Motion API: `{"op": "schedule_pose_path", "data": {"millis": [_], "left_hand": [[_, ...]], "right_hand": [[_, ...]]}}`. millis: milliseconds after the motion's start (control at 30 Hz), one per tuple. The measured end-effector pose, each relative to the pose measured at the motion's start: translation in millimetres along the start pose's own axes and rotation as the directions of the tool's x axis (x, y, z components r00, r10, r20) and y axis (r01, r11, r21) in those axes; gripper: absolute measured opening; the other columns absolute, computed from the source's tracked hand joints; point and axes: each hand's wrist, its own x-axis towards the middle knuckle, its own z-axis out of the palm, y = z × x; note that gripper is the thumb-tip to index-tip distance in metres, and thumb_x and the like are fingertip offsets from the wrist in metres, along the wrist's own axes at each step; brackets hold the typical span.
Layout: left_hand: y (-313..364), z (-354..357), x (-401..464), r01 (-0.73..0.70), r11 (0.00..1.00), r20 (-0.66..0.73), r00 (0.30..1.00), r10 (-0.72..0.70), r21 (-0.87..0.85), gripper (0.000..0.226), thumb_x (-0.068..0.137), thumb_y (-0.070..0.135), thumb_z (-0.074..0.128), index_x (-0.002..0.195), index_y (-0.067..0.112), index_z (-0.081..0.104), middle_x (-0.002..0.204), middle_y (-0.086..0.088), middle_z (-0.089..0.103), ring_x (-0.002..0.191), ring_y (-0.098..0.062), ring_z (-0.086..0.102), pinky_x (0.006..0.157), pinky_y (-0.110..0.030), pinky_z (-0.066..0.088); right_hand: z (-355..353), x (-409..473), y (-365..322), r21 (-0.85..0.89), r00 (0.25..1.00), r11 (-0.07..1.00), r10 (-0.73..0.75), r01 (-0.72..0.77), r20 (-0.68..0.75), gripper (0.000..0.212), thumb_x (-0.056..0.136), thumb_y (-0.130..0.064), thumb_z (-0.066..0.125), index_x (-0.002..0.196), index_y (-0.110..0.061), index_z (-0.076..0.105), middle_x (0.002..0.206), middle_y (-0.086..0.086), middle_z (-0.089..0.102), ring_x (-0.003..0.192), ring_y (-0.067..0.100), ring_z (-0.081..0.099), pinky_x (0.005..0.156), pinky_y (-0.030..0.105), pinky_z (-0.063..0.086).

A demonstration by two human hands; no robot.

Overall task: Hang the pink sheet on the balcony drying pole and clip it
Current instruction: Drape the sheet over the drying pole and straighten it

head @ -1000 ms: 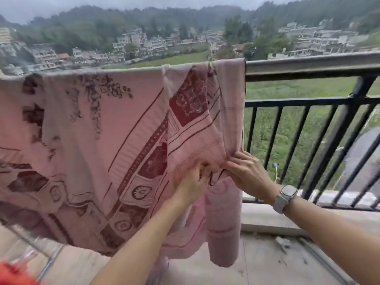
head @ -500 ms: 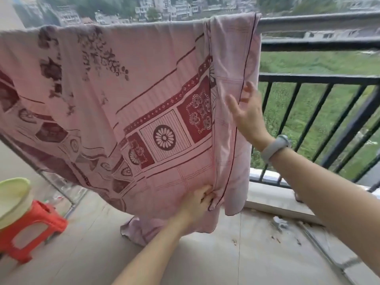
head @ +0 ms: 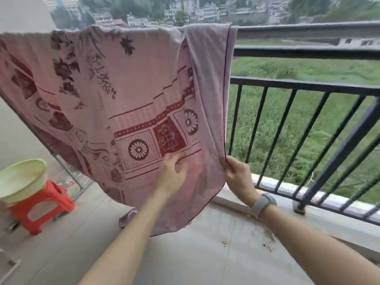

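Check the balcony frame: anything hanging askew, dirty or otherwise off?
The pink sheet hangs unevenly over the top rail: its right edge is bunched into a fold, and one corner droops to about floor level. The right hand grips the side edge. No clips are visible. Small debris litters the floor by the railing.

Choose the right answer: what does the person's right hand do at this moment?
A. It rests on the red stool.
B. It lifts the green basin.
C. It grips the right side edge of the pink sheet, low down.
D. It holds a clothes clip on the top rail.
C: the right hand is closed on the hanging right edge of the pink sheet, well below the rail; no clip is visible.
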Motion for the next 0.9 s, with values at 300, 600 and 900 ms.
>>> {"op": "schedule_pose_path", "data": {"millis": [300, 600, 900], "left_hand": [[153, 22, 104, -0.134, 0.924, -0.213, 0.952, 0.220, 0.358, 0.061, 0.087, 0.033, 0.057, 0.134, 0.005, 0.029, 0.130, -0.019, 0.043, 0.117, -0.032, 0.042, 0.091, -0.041, 0.041], [190, -5, 127, -0.533, 0.845, -0.454, 0.740, 0.496, 0.053, 0.032, 0.093, 0.022, 0.051, 0.078, -0.003, 0.064, 0.070, -0.018, 0.066, 0.061, -0.026, 0.053, 0.056, -0.016, 0.030], [180, -20, 110, -0.515, 0.851, -0.460, 0.735, 0.499, 0.100, 0.014, 0.081, 0.017, 0.066, 0.081, 0.003, 0.067, 0.072, -0.002, 0.062, 0.063, -0.009, 0.052, 0.062, -0.005, 0.038]], "right_hand": [[-29, -10, 4, -0.172, 0.975, 0.980, -0.062, 0.100, 0.213, 0.027, 0.085, -0.033, 0.045, 0.067, -0.014, 0.051, 0.065, 0.011, 0.060, 0.062, 0.029, 0.052, 0.054, 0.039, 0.038], [-143, 111, -59, -0.343, 0.931, 0.869, -0.360, 0.355, 0.052, 0.036, 0.090, -0.017, 0.041, 0.121, -0.005, 0.053, 0.098, 0.014, 0.064, 0.073, 0.023, 0.062, 0.068, 0.039, 0.056], [-157, 265, -148, -0.459, 0.709, 0.542, -0.498, 0.704, 0.500, 0.037, 0.091, -0.022, 0.051, 0.127, -0.027, 0.050, 0.134, 0.003, 0.051, 0.119, 0.021, 0.049, 0.098, 0.036, 0.041]]}}
